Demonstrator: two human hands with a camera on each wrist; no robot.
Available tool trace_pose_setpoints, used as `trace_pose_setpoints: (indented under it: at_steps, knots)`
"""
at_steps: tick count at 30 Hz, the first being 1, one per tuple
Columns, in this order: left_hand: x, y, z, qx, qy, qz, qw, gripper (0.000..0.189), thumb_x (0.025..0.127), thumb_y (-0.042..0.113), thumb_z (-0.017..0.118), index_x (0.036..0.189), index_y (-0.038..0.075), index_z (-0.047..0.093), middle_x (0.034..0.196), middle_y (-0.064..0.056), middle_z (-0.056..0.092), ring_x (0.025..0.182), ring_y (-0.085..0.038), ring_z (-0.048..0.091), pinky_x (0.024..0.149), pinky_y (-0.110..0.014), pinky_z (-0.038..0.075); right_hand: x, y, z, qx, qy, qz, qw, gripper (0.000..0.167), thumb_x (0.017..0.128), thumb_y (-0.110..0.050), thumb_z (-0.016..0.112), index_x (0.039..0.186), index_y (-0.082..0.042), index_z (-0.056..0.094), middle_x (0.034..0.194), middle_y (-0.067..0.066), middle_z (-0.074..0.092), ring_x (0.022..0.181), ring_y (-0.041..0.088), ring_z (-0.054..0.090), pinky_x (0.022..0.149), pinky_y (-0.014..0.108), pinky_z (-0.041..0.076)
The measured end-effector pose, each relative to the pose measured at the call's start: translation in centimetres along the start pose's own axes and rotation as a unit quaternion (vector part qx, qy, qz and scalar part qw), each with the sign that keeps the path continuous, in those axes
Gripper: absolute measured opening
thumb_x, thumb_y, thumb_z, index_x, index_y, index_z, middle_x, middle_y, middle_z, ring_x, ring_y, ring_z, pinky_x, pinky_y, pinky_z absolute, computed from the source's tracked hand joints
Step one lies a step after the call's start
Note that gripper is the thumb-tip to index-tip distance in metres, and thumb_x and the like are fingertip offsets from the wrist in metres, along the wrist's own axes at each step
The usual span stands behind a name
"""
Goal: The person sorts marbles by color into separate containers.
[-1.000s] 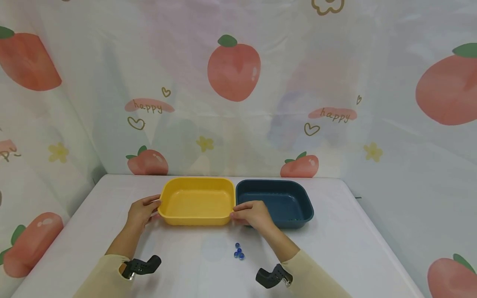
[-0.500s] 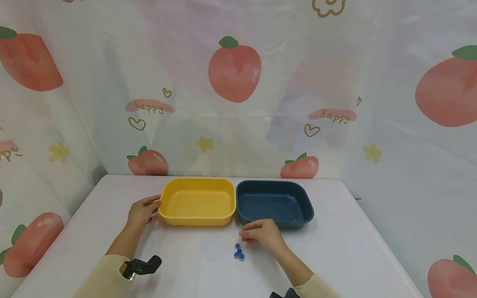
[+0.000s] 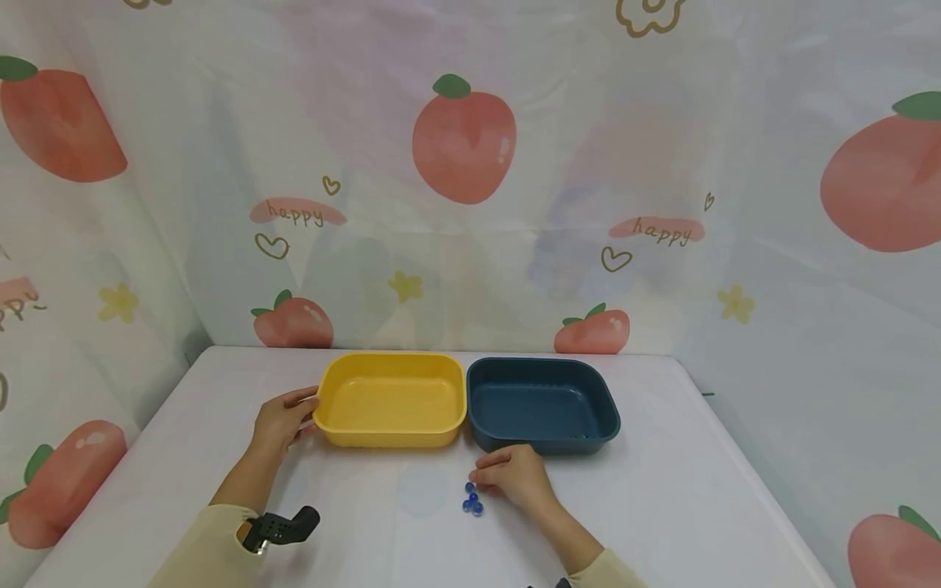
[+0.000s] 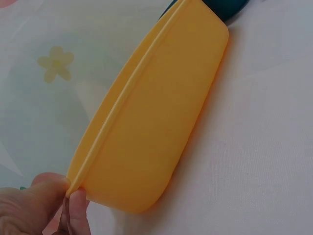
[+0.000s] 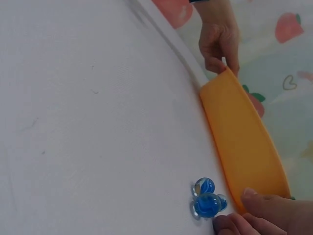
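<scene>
My left hand (image 3: 279,420) pinches the left rim of a yellow plastic bin (image 3: 390,439) between thumb and fingers. In the left wrist view, the thumb lies over the rim of that bin (image 4: 156,107) and the fingers are below it. My right hand (image 3: 518,478) is low over the table, its fingertips beside the farthest of several blue glass marbles (image 3: 474,497). From the right wrist, thumb and fingers stand apart next to the clustered marbles (image 5: 207,204), with no marble seen between them; some marbles are partly hidden behind others.
A dark blue bin (image 3: 544,447) stands against the yellow bin's right side, with small dark green bits near its front right corner. Both sit on a white-covered table (image 3: 367,523). A fruit-printed cloth (image 3: 470,245) hangs behind the table's back edge.
My right hand has left the yellow bin's right side and come down and nearer to the marbles. My left hand stays on the bin's rim. The marbles have not moved.
</scene>
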State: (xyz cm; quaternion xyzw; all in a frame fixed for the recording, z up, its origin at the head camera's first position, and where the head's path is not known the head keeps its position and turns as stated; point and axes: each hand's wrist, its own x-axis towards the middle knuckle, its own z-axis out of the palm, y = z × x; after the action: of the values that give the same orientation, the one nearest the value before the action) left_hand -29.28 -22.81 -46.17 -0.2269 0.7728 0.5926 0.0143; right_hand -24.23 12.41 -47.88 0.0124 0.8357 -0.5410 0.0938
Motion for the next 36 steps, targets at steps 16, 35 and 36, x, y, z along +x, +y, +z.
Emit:
trace_pose_setpoints:
  at_steps: [16, 35, 36]
  knots:
    - [-0.08, 0.06, -0.17, -0.005, -0.008, 0.014, 0.9999, 0.044, 0.098, 0.021, 0.059, 0.138, 0.002, 0.055, 0.134, -0.022, 0.057, 0.085, -0.006, 0.063, 0.07, -0.021, 0.057, 0.04, 0.09, 0.79, -0.089, 0.011, -0.057, 0.9944, 0.016, 0.067, -0.006, 0.088, 0.079, -0.005, 0.077, 0.066, 0.0, 0.073, 0.06, 0.008, 0.065, 0.054, 0.023, 0.052]
    - [-0.44, 0.33, -0.16, -0.007, -0.014, 0.014, 0.9998, 0.044, 0.099, 0.02, 0.058, 0.139, 0.002, 0.053, 0.136, -0.023, 0.055, 0.093, -0.012, 0.064, 0.07, -0.02, 0.057, 0.02, -0.21, 0.63, -0.078, -0.007, -0.047, 0.9958, 0.013, 0.069, -0.003, 0.085, 0.079, -0.003, 0.076, 0.069, 0.002, 0.073, 0.064, 0.009, 0.068, 0.057, 0.023, 0.053]
    - [-0.43, 0.31, -0.18, -0.005, -0.014, 0.014, 0.9998, 0.045, 0.099, 0.02, 0.058, 0.139, 0.002, 0.053, 0.136, -0.023, 0.055, 0.094, -0.013, 0.064, 0.07, -0.02, 0.057, 0.01, -0.18, 0.59, -0.075, -0.01, -0.043, 0.9962, 0.013, 0.07, -0.003, 0.085, 0.08, -0.003, 0.076, 0.07, 0.003, 0.073, 0.064, 0.009, 0.068, 0.058, 0.023, 0.054]
